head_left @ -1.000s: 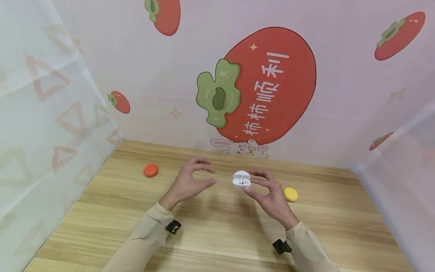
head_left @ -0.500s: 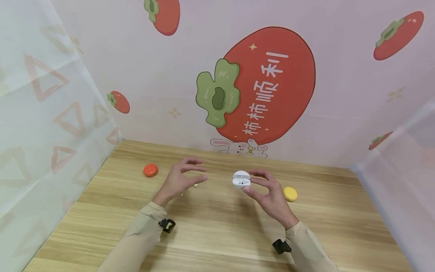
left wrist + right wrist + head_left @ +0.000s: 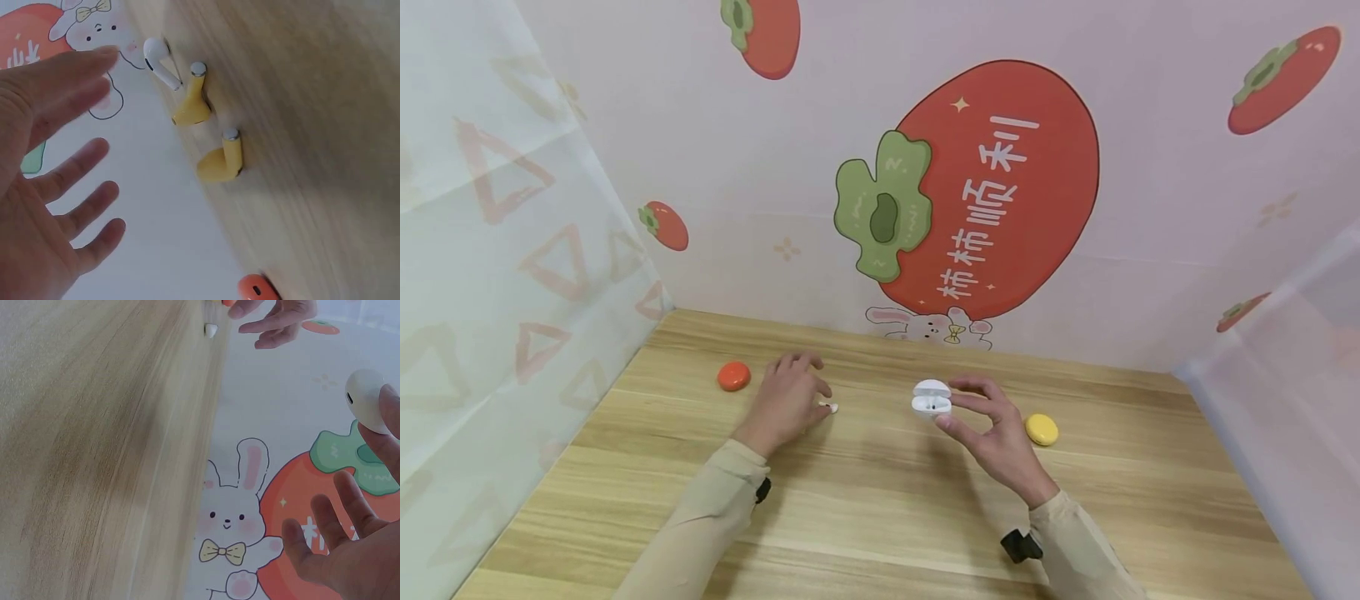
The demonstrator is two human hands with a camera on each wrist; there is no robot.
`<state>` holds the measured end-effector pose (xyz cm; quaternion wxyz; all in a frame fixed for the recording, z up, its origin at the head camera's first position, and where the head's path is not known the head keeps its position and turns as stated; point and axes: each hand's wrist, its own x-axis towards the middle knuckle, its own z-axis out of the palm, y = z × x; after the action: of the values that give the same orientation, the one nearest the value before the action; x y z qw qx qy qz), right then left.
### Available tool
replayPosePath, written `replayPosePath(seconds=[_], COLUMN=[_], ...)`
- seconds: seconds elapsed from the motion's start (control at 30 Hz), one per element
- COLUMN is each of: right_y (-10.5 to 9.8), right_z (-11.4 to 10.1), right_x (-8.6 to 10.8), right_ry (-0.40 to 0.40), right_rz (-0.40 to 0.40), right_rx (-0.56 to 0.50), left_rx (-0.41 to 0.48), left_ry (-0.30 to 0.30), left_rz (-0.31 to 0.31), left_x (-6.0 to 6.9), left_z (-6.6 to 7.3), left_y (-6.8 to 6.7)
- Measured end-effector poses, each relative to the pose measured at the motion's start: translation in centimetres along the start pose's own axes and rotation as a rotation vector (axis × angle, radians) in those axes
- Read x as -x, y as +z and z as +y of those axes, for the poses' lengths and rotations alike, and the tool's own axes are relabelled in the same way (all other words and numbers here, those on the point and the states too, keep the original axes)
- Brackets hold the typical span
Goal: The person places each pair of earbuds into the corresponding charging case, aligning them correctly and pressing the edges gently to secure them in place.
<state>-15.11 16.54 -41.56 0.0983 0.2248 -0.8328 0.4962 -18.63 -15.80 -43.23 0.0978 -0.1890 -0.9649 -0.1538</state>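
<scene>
My right hand (image 3: 996,433) pinches an open white earbud case (image 3: 932,408) above the table, its lid tipped up and a small dark spot inside. A rounded white part of the case (image 3: 367,400) shows beside the thumb in the right wrist view. My left hand (image 3: 784,404) hovers palm-down near the left earbuds, fingers loosely bent and holding nothing. By its thumb lies a white earbud (image 3: 831,407) on the wood. The left wrist view shows this white earbud (image 3: 161,62) near two yellow earbuds (image 3: 195,103), which the left hand hides in the head view.
A red round case (image 3: 733,376) lies at the left of the wooden table (image 3: 880,517), a yellow round case (image 3: 1041,429) at the right behind my right hand. An orange-red piece (image 3: 257,287) is cut off in the left wrist view. Printed walls (image 3: 737,275) enclose the table.
My left hand has drawn back leftward, away from the white case, and turned palm-down beside the white earbud. My right hand keeps hold of the case almost in place.
</scene>
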Motion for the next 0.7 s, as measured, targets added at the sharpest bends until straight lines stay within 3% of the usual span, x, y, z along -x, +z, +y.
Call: replayPosePath(seconds=[0.13,0.3,0.7], right_y=[0.0,0.1,0.1], right_z=[0.1,0.1,0.2], right_x=[0.0,0.0,0.1], right_ry=[-0.004,-0.004,-0.001], right_rz=[0.001,0.001,-0.002], right_rx=[0.006,0.003,-0.013], left_rx=[-0.088,-0.136,-0.208], left_ry=[-0.004,-0.014,0.011], left_rz=[-0.049,-0.094,-0.094], left_x=[-0.4,-0.7,-1.0], left_z=[0.3,0.4,0.6], left_y=[0.2,0.6,1.4])
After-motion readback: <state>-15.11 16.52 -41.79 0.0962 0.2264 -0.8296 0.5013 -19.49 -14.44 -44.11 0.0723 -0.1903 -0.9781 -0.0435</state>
